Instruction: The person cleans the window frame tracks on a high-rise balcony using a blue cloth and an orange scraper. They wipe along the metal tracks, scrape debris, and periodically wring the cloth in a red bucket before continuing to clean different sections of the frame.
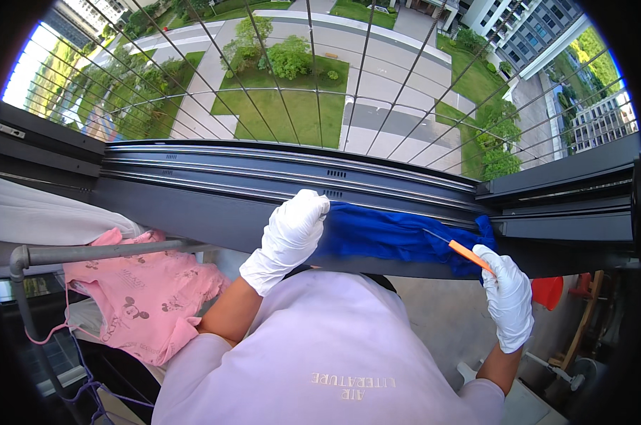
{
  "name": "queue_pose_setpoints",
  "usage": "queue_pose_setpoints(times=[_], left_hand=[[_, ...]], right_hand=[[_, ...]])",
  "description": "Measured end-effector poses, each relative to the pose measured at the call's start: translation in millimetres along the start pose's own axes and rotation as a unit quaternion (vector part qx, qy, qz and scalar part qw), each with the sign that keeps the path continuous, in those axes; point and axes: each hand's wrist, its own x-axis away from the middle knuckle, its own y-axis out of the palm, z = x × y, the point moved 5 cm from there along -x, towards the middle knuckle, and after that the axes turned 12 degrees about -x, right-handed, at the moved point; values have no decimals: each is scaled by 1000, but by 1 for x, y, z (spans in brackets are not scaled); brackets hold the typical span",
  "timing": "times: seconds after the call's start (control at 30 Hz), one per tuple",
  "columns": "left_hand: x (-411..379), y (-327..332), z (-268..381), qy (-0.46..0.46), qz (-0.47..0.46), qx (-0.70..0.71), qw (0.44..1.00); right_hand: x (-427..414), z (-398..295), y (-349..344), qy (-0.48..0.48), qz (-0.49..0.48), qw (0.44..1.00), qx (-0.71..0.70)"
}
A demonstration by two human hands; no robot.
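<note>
My left hand [297, 234], in a white glove, is closed at the left end of a blue cloth [384, 234]; whether its fingers grip the cloth is not plain. The cloth lies along the dark sill of a sliding window track [235, 175]. In my gloved right hand [506, 297] is a slim tool with an orange handle [472, 256] and a thin metal shaft, perhaps a screwdriver. Its shaft points left over the cloth, and the cloth's right end lies beside that hand.
Past the track stand thin vertical safety cables [316, 79], with lawns and paving far below. A pink printed garment [140, 303] hangs at the left by a grey pipe rail [108, 252]. A red plastic container [547, 293] is at the lower right.
</note>
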Motion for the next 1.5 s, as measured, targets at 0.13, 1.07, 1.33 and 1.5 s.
queue_pose_setpoints(times=[0.13,1.07,1.33,1.5], left_hand=[[-22,-17,15,59,103,-12,993],[76,-81,-191,-319,243,-227,888],[108,-83,-181,-307,381,-195,850],[137,-84,-189,-314,364,-239,844]], right_hand=[[3,9,0,45,45,995,76],[-122,-90,67,-192,-68,945,-256],[-184,-181,168,-352,-82,917,-169],[-205,-186,208,-370,-105,917,-102]])
